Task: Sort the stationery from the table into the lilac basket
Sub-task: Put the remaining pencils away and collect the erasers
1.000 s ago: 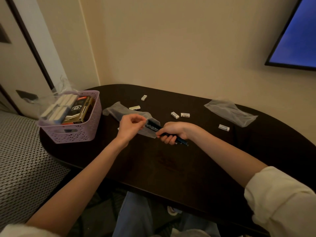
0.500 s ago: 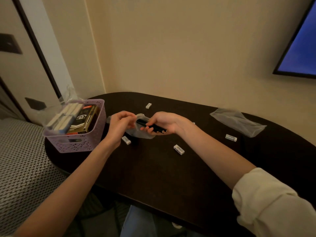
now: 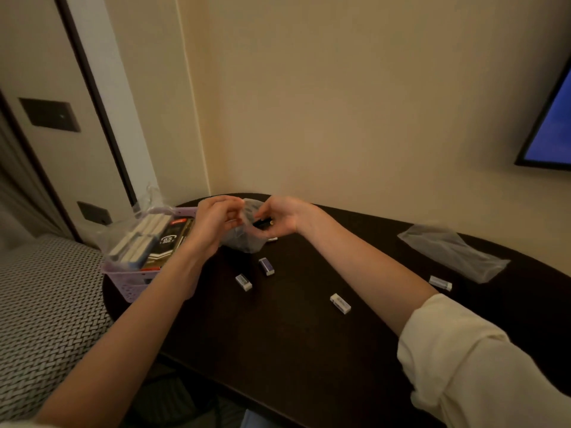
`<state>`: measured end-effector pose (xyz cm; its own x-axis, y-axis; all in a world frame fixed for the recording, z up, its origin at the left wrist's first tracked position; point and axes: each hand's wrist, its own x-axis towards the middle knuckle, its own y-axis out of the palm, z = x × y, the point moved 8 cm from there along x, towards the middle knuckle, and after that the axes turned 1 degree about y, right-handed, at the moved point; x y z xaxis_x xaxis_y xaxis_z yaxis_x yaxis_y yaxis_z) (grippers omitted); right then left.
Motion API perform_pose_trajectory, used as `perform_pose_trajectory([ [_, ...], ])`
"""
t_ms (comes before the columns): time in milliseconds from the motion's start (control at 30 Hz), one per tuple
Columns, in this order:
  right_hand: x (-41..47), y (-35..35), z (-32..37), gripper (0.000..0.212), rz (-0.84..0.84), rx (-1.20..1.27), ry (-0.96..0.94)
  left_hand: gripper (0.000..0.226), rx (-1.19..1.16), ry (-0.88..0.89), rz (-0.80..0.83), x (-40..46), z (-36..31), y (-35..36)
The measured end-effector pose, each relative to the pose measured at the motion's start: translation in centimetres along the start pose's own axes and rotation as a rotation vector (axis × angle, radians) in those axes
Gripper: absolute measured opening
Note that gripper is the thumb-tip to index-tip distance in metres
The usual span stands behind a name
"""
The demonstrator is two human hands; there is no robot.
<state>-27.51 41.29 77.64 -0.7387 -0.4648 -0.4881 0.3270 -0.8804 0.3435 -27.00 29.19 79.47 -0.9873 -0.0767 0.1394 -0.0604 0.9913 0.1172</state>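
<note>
- Dark oval surface [image 3: 309, 350] by beige wall; lilac basket [image 3: 123, 281] sitting at its left end, already part-filled.
- L hand [image 3: 213, 225] pinching clear bag [image 3: 244, 239]; R hand [image 3: 281, 219] gripping dark pens [image 3: 262, 223], both held above surface just beside basket.
- Erasers [image 3: 267, 266] lying loose on surface.
- Risk: pens slipping out of flimsy bag, rolling off edge; sleeve [image 3: 463, 366] maybe knocking erasers.

Both hands are now lifted off the table and sit nearer the lilac basket [image 3: 129, 284]. The left hand [image 3: 213, 225] pinches the clear bag [image 3: 244, 239] open just beside the right hand [image 3: 282, 217], whose curled fingers hold the dark pens [image 3: 262, 223], now mostly inside the bag.
</note>
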Motion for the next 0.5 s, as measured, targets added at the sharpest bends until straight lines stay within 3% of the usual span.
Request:
perform_pose_trajectory([
  [67,0.7,0.9,1.2,0.016,0.002,-0.125,-0.018,0.012,-0.035,-0.015,-0.019,0.8,-0.5,-0.4],
  [200,1.1,0.9,2.2,0.035,-0.068,-0.219,-0.023,0.021,-0.078,-0.036,-0.047,1.9,-0.7,-0.7],
  [300,0.3,1.1,2.5,0.028,-0.059,-0.242,-0.031,0.022,-0.089,-0.042,-0.044,2.0,-0.4,-0.6],
  [500,-1.9,-2.0,2.0,0.039,-0.152,-0.267,-0.107,0.008,-0.050,-0.029,-0.009,0.6,0.9,0.7],
])
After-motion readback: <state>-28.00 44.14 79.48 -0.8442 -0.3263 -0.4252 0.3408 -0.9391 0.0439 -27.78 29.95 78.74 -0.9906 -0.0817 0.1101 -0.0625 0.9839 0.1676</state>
